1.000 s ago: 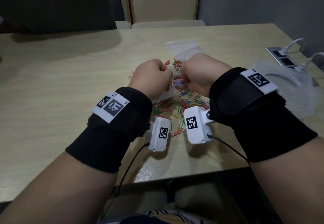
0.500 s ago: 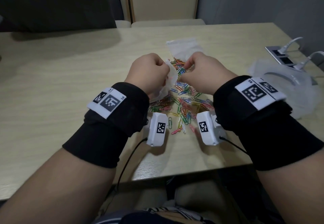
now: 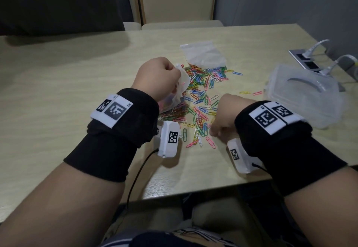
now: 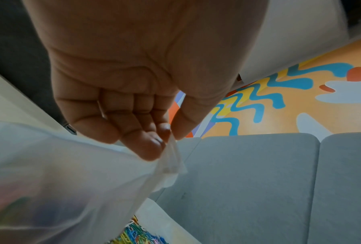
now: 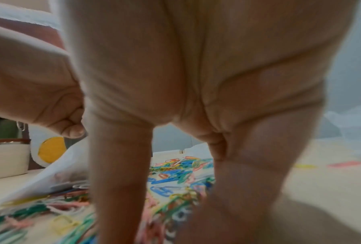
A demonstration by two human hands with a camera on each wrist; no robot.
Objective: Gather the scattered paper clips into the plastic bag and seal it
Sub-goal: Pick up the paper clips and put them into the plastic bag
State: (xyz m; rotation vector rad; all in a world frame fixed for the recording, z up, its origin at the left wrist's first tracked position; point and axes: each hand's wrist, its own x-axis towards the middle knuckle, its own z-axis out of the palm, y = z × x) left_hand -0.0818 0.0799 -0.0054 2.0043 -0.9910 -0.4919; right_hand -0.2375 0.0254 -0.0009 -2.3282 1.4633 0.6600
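Colourful paper clips [image 3: 201, 84] lie scattered across the middle of the table [image 3: 58, 92]. My left hand [image 3: 160, 78] holds a translucent plastic bag [image 3: 181, 90] lifted at the pile's left edge. Coloured clips show dimly through the bag. In the left wrist view my thumb and fingers [image 4: 154, 145] pinch the rim of the bag [image 4: 70, 181]. My right hand [image 3: 219, 123] is down at the near side of the pile. In the right wrist view its thumb [image 5: 121, 165] and fingers point down, apart, onto the paper clips [image 5: 175, 175]. That view is blurred.
A second, flat plastic bag [image 3: 203, 55] lies just beyond the pile. A clear plastic container [image 3: 304, 95] sits at the right. Behind it is a table socket [image 3: 308, 61] with white cables. Two stray clips [image 3: 249, 93] lie near the container. The table's front edge [image 3: 193, 188] is close.
My right hand has left the bag's mouth and dropped toward me, down onto the near clips. The left hand still holds the bag, almost unmoved.
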